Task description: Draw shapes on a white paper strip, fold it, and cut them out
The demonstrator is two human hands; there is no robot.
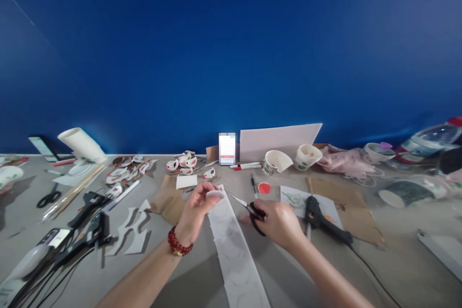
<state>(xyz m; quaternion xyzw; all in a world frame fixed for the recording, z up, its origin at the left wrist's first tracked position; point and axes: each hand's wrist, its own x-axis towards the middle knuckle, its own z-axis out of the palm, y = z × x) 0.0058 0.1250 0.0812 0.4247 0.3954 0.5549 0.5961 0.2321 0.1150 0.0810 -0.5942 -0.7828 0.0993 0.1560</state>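
Observation:
My left hand, with a red bead bracelet at its wrist, pinches a small white rounded paper piece between thumb and fingers. My right hand grips black-handled scissors whose blades point up and left toward that piece; the blades look slightly parted and touch no paper that I can make out. Beneath and between both hands runs a long white paper strip marked with faint curved pencil lines. Its top end lies close by my left fingers.
Painted white bird cutouts, a lit phone and a cut paper cup stand along the blue wall. Hot glue guns with cables lie left and right. White curved scraps rest left of my forearm.

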